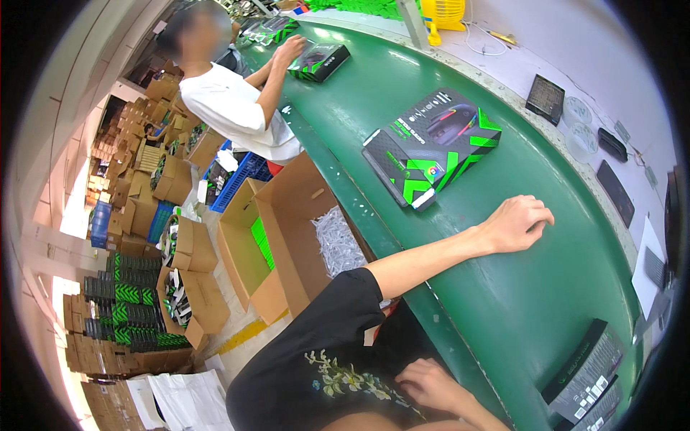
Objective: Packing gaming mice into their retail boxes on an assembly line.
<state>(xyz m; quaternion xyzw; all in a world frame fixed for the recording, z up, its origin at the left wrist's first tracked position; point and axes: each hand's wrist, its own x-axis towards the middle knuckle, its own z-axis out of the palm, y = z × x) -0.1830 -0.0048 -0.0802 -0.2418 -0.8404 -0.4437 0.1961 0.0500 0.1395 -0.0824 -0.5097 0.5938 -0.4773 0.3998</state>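
Note:
My left hand [519, 224] is over the green work surface [517, 302], its fingers curled in and nothing visible in them. Beyond it lies a black and green computer mouse box [438, 144], a mouse pictured on its face; my hand is apart from it. My right hand [433, 386] is low, in front of my black shirt [309, 359], fingers loosely bent and slightly apart, seemingly empty. To its right, near the lower edge, dark printed boxes [586, 373] lie on the green surface, partly cut off by the picture's rim.
A person in a white shirt [223, 100] handles another mouse box [320, 62] farther up the bench. Beside the bench stands an open carton [287, 194] with shredded filler [338, 241]. Stacked boxes [133, 302] and cartons fill the left. Small containers [578, 129] sit on the far ledge.

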